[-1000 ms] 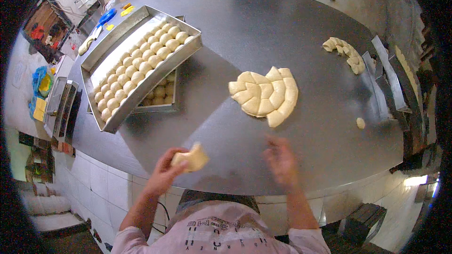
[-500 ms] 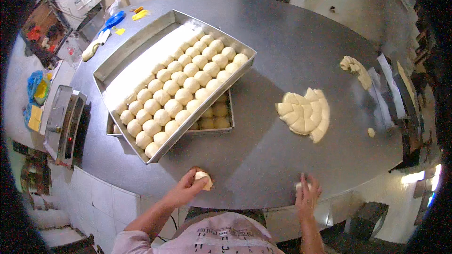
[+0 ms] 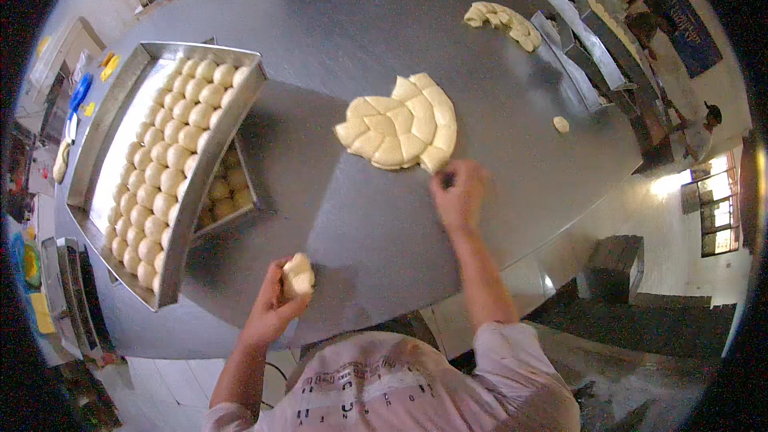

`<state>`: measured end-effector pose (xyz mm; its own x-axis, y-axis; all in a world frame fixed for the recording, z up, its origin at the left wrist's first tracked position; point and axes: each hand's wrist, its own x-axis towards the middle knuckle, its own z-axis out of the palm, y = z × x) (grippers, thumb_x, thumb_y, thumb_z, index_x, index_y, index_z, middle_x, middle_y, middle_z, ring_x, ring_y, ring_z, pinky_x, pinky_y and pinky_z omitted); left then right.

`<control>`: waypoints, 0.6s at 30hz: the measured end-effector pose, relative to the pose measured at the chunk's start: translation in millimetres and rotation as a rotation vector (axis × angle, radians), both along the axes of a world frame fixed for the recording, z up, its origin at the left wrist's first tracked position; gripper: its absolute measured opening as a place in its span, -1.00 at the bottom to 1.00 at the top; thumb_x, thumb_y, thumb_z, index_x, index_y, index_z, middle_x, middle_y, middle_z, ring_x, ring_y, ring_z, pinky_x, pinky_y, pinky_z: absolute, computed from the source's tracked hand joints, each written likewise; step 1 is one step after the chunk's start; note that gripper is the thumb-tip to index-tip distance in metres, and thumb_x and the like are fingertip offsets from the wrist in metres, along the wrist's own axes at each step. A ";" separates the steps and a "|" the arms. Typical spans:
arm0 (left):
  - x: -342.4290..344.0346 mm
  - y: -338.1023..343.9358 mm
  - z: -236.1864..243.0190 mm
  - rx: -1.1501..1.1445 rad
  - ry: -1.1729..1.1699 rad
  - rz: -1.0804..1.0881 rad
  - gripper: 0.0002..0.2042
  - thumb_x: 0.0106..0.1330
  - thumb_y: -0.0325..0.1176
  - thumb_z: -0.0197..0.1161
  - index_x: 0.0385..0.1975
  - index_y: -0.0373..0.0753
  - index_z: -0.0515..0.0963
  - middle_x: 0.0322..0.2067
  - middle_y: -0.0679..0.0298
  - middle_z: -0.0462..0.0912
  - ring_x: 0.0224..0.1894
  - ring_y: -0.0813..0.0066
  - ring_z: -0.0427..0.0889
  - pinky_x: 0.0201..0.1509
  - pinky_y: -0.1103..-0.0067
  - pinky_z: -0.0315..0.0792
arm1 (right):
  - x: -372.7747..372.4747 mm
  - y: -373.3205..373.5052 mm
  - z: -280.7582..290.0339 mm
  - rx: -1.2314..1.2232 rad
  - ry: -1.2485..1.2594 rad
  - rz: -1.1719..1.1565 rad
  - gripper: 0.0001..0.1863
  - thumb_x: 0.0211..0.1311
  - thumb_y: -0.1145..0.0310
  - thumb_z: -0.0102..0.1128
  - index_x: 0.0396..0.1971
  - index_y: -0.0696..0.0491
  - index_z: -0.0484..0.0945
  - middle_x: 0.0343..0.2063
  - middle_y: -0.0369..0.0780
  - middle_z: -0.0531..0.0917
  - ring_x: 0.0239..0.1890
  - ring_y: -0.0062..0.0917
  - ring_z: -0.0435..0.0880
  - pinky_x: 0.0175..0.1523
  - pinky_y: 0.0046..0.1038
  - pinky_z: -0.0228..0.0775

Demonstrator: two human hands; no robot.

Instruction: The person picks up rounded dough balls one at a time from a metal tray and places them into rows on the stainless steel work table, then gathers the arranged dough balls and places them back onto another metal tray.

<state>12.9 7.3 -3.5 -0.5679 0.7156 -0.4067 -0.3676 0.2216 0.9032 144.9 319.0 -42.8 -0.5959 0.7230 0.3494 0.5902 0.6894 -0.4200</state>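
Observation:
My left hand (image 3: 276, 298) is closed around a pale dough piece (image 3: 299, 274) just above the near edge of the table. Farther out to the right, my right hand (image 3: 462, 192) pinches the near tip of a flat, rounded slab of dough (image 3: 400, 124), which is cut into several wedge-like pieces. Its fingertips are partly hidden. At the left, a metal tray (image 3: 210, 162) holds rows of round dough balls (image 3: 164, 154). It rests tilted across a second tray (image 3: 228, 226), which also has dough balls in it.
A strip of cut dough (image 3: 504, 22) lies at the far right beside long metal pans (image 3: 572, 60). One small dough bit (image 3: 561, 124) sits near them. Scales (image 3: 72, 296) stand at the left edge. A person (image 3: 698, 134) is in the right background.
My right hand has moved forward from the near table edge to the dough slab. My left hand still holds its dough piece. The view has turned to the right.

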 end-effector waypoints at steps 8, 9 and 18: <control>3.5 9.5 -5.0 0.028 -0.025 0.314 -0.87 0.18 -0.52 0.14 -0.37 -0.24 0.33 -0.35 0.34 0.42 -0.21 0.52 0.48 -0.13 0.60 0.37 | 36.8 83.0 -21.8 0.158 -0.046 0.001 -0.76 -0.15 0.31 0.30 -0.48 0.04 0.45 -0.40 -0.14 0.53 -0.28 -0.18 0.46 0.01 -0.17 0.19; 11.4 29.6 6.2 -0.014 -0.044 0.356 -0.79 0.17 -0.54 0.15 -0.53 -0.17 0.23 -0.41 0.39 0.36 -0.33 0.59 0.42 -0.24 0.62 0.34 | 25.7 78.0 -18.6 0.082 -0.029 0.011 -0.77 -0.14 0.32 0.29 -0.48 0.05 0.46 -0.40 -0.14 0.54 -0.28 -0.19 0.46 0.01 -0.19 0.20; 14.3 22.4 -1.3 -0.201 0.183 0.228 -0.67 0.08 -0.59 0.25 -0.65 -0.11 0.19 -0.59 0.50 0.27 -0.53 0.78 0.22 -0.46 0.75 0.16 | 36.0 107.8 -16.5 0.037 0.021 -0.065 -0.82 -0.10 0.38 0.25 -0.49 0.10 0.46 -0.40 -0.13 0.52 -0.28 -0.20 0.46 -0.07 -0.21 0.28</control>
